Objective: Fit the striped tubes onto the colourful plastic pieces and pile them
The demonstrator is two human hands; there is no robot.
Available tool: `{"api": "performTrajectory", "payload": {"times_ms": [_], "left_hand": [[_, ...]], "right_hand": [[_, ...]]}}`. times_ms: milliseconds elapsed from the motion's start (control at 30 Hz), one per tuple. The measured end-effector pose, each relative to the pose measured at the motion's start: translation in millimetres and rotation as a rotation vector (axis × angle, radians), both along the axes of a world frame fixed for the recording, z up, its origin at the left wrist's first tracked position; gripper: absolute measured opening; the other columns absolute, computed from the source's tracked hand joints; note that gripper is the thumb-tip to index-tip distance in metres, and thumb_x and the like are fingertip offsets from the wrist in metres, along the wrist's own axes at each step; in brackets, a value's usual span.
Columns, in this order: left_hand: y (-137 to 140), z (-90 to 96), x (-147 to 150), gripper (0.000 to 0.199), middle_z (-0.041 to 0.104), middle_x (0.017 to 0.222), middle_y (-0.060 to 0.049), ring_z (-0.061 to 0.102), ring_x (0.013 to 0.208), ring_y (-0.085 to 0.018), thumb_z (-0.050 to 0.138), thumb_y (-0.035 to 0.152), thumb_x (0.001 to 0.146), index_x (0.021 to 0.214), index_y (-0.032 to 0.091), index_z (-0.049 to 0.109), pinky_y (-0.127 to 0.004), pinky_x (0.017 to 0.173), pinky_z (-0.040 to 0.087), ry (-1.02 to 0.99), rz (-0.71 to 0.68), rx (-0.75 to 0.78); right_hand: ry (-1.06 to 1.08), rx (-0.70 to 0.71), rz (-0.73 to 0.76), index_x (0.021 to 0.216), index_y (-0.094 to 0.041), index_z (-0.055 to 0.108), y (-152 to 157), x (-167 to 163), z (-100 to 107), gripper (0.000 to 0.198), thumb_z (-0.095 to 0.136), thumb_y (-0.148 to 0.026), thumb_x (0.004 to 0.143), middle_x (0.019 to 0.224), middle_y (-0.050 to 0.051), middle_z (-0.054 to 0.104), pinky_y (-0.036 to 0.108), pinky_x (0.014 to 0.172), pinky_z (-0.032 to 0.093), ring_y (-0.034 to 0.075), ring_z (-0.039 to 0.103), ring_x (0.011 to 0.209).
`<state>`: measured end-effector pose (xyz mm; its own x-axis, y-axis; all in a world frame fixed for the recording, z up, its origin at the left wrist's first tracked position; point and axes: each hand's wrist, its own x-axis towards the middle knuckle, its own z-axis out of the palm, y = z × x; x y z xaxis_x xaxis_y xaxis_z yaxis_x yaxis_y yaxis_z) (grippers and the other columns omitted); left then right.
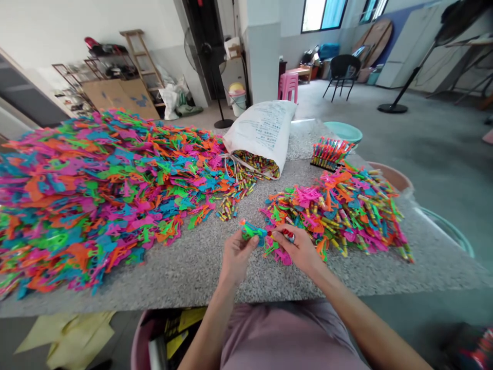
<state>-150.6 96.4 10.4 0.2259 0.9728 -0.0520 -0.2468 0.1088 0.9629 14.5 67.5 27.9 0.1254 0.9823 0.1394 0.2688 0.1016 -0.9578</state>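
Note:
Above the near side of the stone table, my left hand (235,257) is closed on a few flat plastic pieces (250,230) in green, blue and orange. My right hand (303,253) pinches a small red-and-white striped tube (288,235) close to the blue end of those pieces. Whether the tube touches them is too small to tell. Just beyond my right hand spreads a mixed heap of colourful plastic pieces with striped tubes (346,205). To the left rises a much larger pile of loose plastic pieces (115,174).
A white woven sack (264,131) lies with its mouth toward me, spilling striped tubes (229,205). A black rack (329,154) holds upright tubes at the table's far right. Basins (342,132) stand past the right edge. A pink bin (140,344) sits below the front edge.

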Motion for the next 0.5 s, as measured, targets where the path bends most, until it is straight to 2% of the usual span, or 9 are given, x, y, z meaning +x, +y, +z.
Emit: {"api": "performTrajectory", "payload": {"times_ms": [133,233,300,400,500], "left_hand": [[-2.6,-2.4,0.1,0.024,0.068,0.075,-0.001,0.058,0.067,-0.011,0.077,0.034,0.069,0.082,0.016,0.067,-0.024,0.069,0.048,-0.020,0.012,-0.068],[0.3,-2.4,-4.5,0.023,0.064,0.067,0.000,0.055,0.062,-0.011,0.078,0.034,0.067,0.074,0.016,0.066,-0.022,0.063,0.045,0.054,-0.019,-0.023],[0.4,-2.1,-5.0,0.022,0.063,0.066,0.000,0.055,0.062,-0.011,0.078,0.033,0.067,0.073,0.016,0.065,-0.021,0.062,0.044,0.084,-0.014,0.014],[-6.5,-3.1,2.4,0.021,0.066,0.072,-0.001,0.057,0.067,-0.012,0.076,0.033,0.070,0.078,0.016,0.066,-0.023,0.067,0.046,0.033,0.043,0.017],[-12.1,-7.8,10.7,0.020,0.068,0.078,-0.002,0.059,0.071,-0.013,0.072,0.034,0.074,0.082,0.016,0.066,-0.026,0.074,0.047,-0.017,0.065,-0.002]], "right_hand": [[-0.044,0.002,0.044,0.082,-0.018,0.071,-2.6,4.0,0.4,0.029,0.055,-0.042,0.087,0.074,0.002,0.068,0.027,0.065,0.046,0.017,0.060,0.069],[-0.061,0.002,0.097,0.082,-0.019,0.072,-5.2,6.4,0.3,0.028,0.056,-0.043,0.087,0.071,0.001,0.068,0.027,0.063,0.046,0.017,0.060,0.067],[-0.024,0.003,0.078,0.084,-0.020,0.072,-7.2,4.9,-0.3,0.029,0.056,-0.044,0.087,0.071,0.001,0.068,0.026,0.059,0.046,0.016,0.059,0.064],[0.051,-0.027,0.038,0.084,-0.018,0.070,-9.3,-1.9,-4.5,0.031,0.056,-0.045,0.086,0.068,0.001,0.067,0.024,0.050,0.044,0.014,0.056,0.054],[0.014,-0.030,0.057,0.082,-0.018,0.069,-8.3,-5.1,-12.7,0.031,0.055,-0.045,0.087,0.067,0.001,0.066,0.025,0.052,0.045,0.015,0.057,0.056]]}}
